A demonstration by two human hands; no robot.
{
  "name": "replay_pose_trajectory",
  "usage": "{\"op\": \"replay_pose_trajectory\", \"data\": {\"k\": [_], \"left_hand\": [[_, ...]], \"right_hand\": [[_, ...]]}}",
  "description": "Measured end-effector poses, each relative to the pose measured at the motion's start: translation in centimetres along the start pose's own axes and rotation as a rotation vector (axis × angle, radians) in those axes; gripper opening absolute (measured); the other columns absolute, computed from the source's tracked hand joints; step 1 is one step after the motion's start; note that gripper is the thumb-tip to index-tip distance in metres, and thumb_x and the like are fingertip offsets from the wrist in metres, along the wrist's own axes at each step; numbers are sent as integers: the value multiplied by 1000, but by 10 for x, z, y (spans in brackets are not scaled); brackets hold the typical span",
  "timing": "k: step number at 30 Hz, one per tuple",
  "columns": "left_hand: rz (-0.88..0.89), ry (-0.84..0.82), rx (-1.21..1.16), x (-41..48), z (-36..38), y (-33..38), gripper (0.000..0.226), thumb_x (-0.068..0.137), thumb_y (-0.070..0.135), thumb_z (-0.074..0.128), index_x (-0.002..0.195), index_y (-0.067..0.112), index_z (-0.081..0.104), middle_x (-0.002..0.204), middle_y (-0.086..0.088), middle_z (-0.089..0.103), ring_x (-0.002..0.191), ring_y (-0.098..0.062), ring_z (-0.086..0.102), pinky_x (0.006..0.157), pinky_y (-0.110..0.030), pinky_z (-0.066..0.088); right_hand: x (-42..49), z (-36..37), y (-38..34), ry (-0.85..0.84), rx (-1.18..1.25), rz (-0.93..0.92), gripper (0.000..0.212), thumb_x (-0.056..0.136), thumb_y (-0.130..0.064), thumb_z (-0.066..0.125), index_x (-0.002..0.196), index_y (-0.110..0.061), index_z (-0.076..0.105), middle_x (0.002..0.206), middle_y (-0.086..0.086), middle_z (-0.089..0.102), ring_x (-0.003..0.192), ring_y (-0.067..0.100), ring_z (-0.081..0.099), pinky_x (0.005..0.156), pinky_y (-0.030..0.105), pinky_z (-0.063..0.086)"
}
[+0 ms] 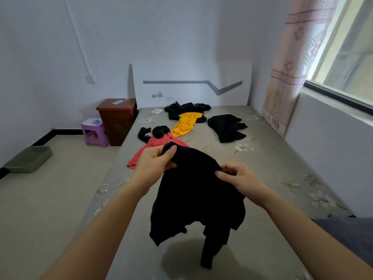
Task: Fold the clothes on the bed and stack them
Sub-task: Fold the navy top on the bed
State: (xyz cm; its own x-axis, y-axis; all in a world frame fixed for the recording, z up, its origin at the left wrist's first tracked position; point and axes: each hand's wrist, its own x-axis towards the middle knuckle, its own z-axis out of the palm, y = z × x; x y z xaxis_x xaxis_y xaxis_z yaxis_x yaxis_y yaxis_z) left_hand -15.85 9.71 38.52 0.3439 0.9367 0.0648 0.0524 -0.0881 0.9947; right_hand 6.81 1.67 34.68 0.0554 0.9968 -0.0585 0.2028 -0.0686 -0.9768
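Note:
A dark navy garment (193, 199) hangs in the air above the near part of the bed (262, 168). My left hand (155, 160) pinches its top left edge and my right hand (240, 178) pinches its top right edge. Its lower ends dangle just above the sheet. Farther up the bed lie a red garment (153, 146), a yellow garment (185, 124), small black pieces (153, 133), a black heap (185, 110) by the headboard and another black garment (226, 127) to the right.
A white face mask (156, 112) lies near the headboard. Left of the bed stand a brown nightstand (117, 120), a purple stool (93, 132) and a green tray (28, 158) on the floor. A wall, window and curtain (288, 77) close the right side.

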Motion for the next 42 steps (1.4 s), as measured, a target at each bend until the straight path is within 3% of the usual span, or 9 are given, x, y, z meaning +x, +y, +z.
{"op": "replay_pose_trajectory", "data": {"k": [7, 14, 16, 20, 25, 28, 32, 39, 42], "left_hand": [[5, 15, -105, 7, 7, 19, 24, 99, 22, 47, 86, 14, 66, 68, 5, 66, 58, -2, 60, 59, -16, 51], [97, 50, 139, 14, -4, 16, 29, 101, 21, 41, 84, 14, 63, 59, 14, 61, 51, 9, 56, 50, -6, 41], [109, 83, 130, 19, -10, 13, 27, 102, 22, 41, 91, 15, 64, 74, 9, 62, 60, 11, 58, 56, -4, 43], [53, 70, -3, 26, -19, 11, 24, 100, 27, 45, 91, 25, 66, 78, 9, 67, 73, -3, 63, 73, -24, 49], [-11, -81, 31, 32, -36, 18, 21, 93, 24, 57, 85, 22, 77, 89, -10, 72, 77, -20, 68, 72, -29, 53], [34, -275, 164, 32, -39, 17, 19, 88, 20, 61, 99, 8, 72, 85, -9, 70, 76, -19, 67, 63, -17, 53], [10, -452, 247, 40, -40, -2, 32, 77, 18, 72, 99, -5, 68, 87, -13, 70, 77, -21, 66, 66, -19, 53], [-73, -389, 340, 38, -51, -75, 14, 86, 25, 68, 93, 16, 76, 90, -5, 74, 83, -19, 68, 78, -30, 52], [-1, -281, 451, 40, -53, -81, 45, 80, 51, 66, 83, 6, 67, 70, -3, 57, 64, -18, 50, 63, -37, 38]], "right_hand": [[11, 7, -1, 145, -58, -184, 28, 96, -9, 54, 115, -25, 66, 106, -8, 71, 97, 4, 66, 86, 18, 50], [23, -9, -26, 262, -119, -227, 19, 99, -15, 46, 94, -7, 63, 81, 3, 61, 73, 10, 56, 64, 21, 44], [25, -13, -38, 275, -139, -222, 27, 100, -23, 45, 86, -3, 56, 75, 3, 52, 67, 11, 49, 61, 24, 38], [19, -19, -61, 158, -354, -184, 48, 79, -57, 62, 84, -10, 58, 71, -5, 59, 62, 7, 59, 56, 19, 43], [27, -38, -65, 273, -674, -253, 27, 77, -34, 76, 82, -11, 63, 74, 5, 63, 67, 17, 60, 66, 39, 48], [36, -50, -69, 422, -501, -359, 10, 82, -18, 71, 78, -15, 63, 69, 0, 59, 65, 13, 54, 66, 33, 43], [39, -43, -89, 589, -260, -475, 19, 88, -10, 60, 74, -23, 58, 69, -7, 54, 64, 2, 49, 65, 21, 41], [40, -54, -99, 823, 118, -440, 25, 90, -12, 53, 67, -21, 53, 60, -13, 50, 57, -1, 48, 58, 19, 41], [39, -61, -91, 910, 67, -458, 28, 90, -11, 51, 64, -24, 49, 59, -14, 47, 52, -4, 44, 57, 16, 38]]}}
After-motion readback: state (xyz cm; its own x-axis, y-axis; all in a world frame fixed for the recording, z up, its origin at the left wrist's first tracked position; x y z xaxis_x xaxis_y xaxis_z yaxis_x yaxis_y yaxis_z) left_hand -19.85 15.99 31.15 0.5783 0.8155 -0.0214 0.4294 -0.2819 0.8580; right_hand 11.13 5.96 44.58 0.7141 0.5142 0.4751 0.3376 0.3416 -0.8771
